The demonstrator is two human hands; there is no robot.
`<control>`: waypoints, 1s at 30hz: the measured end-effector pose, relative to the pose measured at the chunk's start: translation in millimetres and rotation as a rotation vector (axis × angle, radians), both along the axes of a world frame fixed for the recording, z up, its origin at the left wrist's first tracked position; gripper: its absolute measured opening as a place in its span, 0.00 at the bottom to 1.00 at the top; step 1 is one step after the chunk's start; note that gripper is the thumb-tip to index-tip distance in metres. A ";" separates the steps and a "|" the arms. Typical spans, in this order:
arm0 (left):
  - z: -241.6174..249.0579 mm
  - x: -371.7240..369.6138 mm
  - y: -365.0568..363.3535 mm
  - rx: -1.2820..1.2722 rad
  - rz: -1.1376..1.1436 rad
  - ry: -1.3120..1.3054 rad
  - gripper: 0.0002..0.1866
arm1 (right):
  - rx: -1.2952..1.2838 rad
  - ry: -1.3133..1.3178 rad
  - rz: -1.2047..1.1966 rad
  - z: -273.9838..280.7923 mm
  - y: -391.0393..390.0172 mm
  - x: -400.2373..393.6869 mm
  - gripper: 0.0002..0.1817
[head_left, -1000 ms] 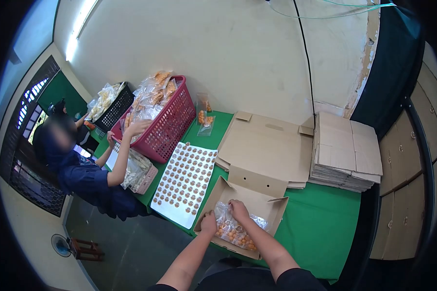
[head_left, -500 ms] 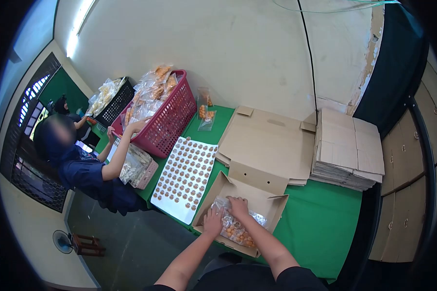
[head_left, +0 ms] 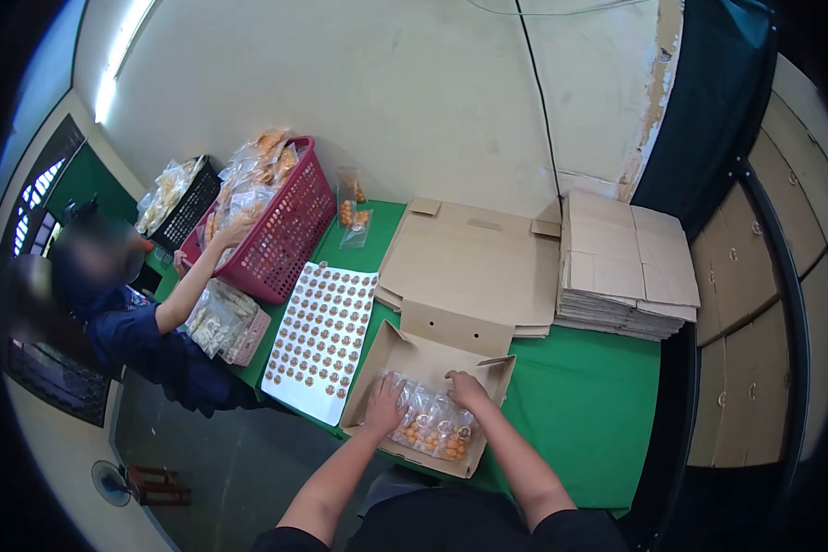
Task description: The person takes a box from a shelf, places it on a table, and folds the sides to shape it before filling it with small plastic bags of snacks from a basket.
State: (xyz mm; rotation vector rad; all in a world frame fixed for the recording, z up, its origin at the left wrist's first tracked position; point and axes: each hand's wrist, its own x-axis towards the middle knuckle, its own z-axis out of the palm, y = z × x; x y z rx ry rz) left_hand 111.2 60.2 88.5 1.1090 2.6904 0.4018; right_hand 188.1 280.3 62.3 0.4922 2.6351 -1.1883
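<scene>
While both hands lie flat and unclenched on them, the clear snack bags (head_left: 432, 431) apparently hold orange balls.

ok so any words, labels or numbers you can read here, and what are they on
No text can be read anywhere.
Sticker sheet: rows of round brown stickers, print too small and blurred to read.
Snack bags under the left hand and right hand: no legible label.
Open cardboard box and flat carton stack: plain, no print visible.
Red basket: no writing visible.
</scene>
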 end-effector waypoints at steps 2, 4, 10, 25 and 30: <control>-4.4 -15.7 4.6 0.078 -0.063 0.023 0.31 | 0.029 -0.080 -0.020 1.0 -3.8 6.3 0.24; -7.8 -35.2 13.0 -0.052 -0.144 0.079 0.30 | 0.047 -0.197 0.023 -0.1 -10.4 8.7 0.24; -5.2 -57.2 10.8 -0.143 -0.317 -0.045 0.28 | 0.150 -0.247 -0.019 15.6 -19.5 13.6 0.24; 8.0 -91.8 16.6 0.257 -0.483 -0.310 0.23 | -0.149 0.405 -0.666 49.6 -50.9 -19.9 0.11; 45.6 -98.1 17.7 0.322 -0.478 -0.374 0.22 | -0.261 0.557 -0.744 60.1 -66.2 -35.1 0.07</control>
